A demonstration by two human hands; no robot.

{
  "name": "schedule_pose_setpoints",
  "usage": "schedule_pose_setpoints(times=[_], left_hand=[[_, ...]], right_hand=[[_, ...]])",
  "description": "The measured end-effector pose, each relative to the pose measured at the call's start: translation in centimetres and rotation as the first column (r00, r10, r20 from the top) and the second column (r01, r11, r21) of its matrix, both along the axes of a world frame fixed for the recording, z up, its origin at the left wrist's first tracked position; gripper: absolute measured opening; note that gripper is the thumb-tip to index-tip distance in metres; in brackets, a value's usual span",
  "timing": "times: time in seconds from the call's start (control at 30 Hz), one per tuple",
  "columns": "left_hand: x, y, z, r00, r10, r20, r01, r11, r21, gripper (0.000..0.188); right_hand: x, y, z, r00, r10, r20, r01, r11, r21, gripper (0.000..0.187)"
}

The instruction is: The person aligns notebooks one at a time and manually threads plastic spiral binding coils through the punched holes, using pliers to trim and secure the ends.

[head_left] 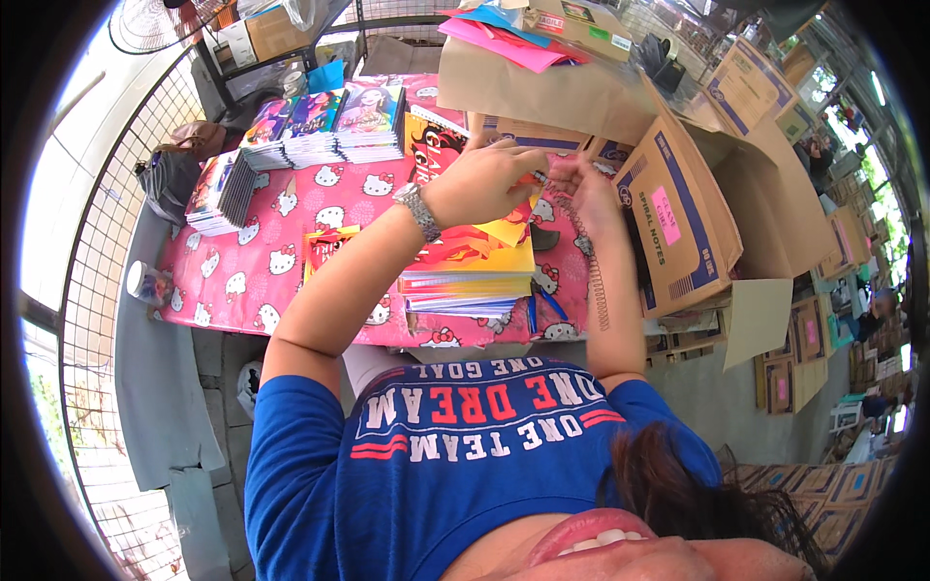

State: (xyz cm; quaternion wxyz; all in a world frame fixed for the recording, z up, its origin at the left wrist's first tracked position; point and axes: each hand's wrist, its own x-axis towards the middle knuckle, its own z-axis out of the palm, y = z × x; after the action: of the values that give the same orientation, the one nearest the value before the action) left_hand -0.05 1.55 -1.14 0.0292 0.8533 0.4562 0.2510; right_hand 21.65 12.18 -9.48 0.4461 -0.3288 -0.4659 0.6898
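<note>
Hovering at upper centre: left hand (491, 182), half-curled; right hand (588, 189) just beside, bent too; can't tell what either grips; coil (599, 298) dangling along right forearm (623, 315); notebook stack (467, 282) mid-frame.

- The left arm (354, 261) slanted from its bent elbow (294, 341), at the tabletop's (228, 315) near edge, inward and away from the body.
- The left wrist (441, 201) was held fairly straight.
- The left grip (489, 182) was above the tabletop, back of the hand upward, fingers bent toward the right.
- The right arm (617, 281) rose steeply from beside the tabletop's near right corner, its forearm pointing toward the far edge.
- The right grip (591, 198) had curled fingers turned toward the left one, just beside it; whether the fingertips touched could not be told.
</note>
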Motion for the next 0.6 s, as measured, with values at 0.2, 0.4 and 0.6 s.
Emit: schedule_pose_setpoints(times=[0.2, 0.4, 0.6], left_hand=[[-0.9, -1.8, -0.6, 0.953, 0.292, -0.080, -0.292, 0.956, 0.021, 0.037], [-1.6, -0.7, -1.8, 0.958, 0.270, -0.099, -0.249, 0.951, 0.183, 0.033], [-0.9, 1.2, -1.4, 0.998, 0.059, -0.024, -0.057, 0.995, 0.078, 0.033]], right_hand=[[-2.5, -0.2, -20.3, -0.066, -0.614, 0.786, -0.189, 0.781, 0.595, 0.049], [-0.7, 5.3, -12.3, 0.529, -0.252, 0.810, -0.081, 0.936, 0.344, 0.060], [1.9, -1.3, 8.1, 0.670, 0.740, -0.056, -0.648, 0.620, 0.442, 0.059]])
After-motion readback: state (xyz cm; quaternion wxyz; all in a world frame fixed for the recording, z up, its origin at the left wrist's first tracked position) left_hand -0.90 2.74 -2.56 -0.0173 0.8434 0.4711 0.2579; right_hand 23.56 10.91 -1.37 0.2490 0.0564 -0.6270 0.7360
